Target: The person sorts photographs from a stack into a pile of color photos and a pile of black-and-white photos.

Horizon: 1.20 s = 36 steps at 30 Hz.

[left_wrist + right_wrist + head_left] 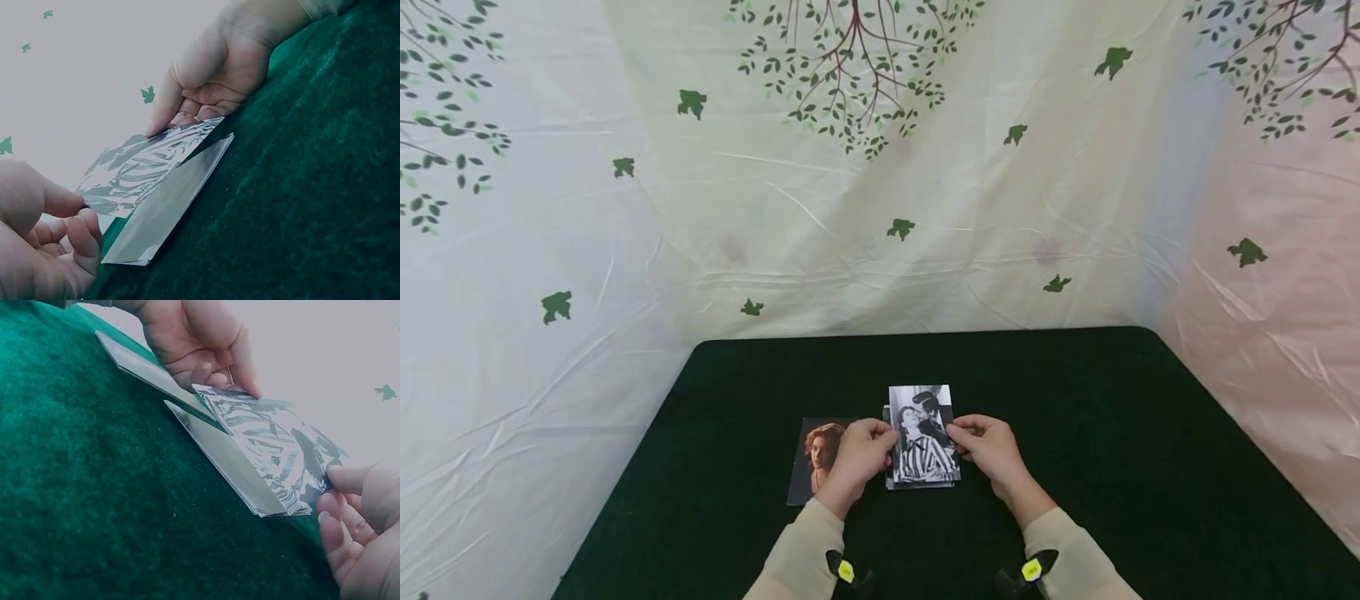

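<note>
A black-and-white photo card (922, 442) of two people, one in a striped top, is pinched at both long edges. My left hand (861, 458) grips its left edge between thumb and fingers, and my right hand (994, 454) does the same on the right. In the left wrist view the held card (150, 165) is raised above a stack of cards (172, 203) lying on the cloth. The right wrist view shows the stack (219, 459) under the held card too. Beside my left hand lies a dark portrait card (808, 458), partly hidden by that hand.
Dark green velvety cloth (745, 383) covers the table. A pale fabric backdrop (820, 250) printed with leaves and branches rises behind and at both sides. Each wrist wears a black strap with a yellow tag.
</note>
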Each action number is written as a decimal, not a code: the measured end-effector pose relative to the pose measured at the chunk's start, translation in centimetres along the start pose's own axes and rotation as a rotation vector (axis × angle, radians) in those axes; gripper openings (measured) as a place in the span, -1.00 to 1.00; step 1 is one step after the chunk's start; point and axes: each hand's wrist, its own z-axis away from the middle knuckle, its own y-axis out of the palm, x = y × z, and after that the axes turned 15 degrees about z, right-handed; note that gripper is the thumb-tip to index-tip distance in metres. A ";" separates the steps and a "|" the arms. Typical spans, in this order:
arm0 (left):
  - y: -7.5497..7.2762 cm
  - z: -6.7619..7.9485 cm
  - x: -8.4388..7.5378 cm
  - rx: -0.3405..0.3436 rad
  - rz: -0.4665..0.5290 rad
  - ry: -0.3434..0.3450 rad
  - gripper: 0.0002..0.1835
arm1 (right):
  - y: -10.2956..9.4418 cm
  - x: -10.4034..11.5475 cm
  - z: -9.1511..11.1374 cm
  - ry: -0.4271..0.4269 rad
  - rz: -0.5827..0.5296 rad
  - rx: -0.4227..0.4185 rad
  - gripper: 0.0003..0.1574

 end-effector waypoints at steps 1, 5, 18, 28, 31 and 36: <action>0.0 0.1 0.0 -0.004 0.005 0.008 -0.85 | 0.0 -0.1 0.0 0.003 -0.001 0.000 -0.63; 0.1 0.3 0.1 -0.037 0.011 0.038 -0.86 | 0.1 -0.3 0.0 0.016 -0.019 -0.006 -0.62; 1.7 0.5 -0.7 -0.192 0.058 0.152 -0.89 | -1.4 0.9 0.4 0.045 -0.100 -0.055 -0.56; 6.1 0.4 -0.4 -0.257 0.060 0.269 -0.93 | -5.2 -0.2 1.4 0.002 0.022 -0.080 -0.44; 7.7 0.5 -0.1 -0.242 0.044 0.297 -0.94 | -6.6 -1.3 1.6 -0.012 0.077 -0.080 -0.40; 10.0 0.7 0.4 -0.192 -0.065 0.323 -0.93 | -8.8 -2.6 2.1 -0.049 0.191 -0.098 -0.42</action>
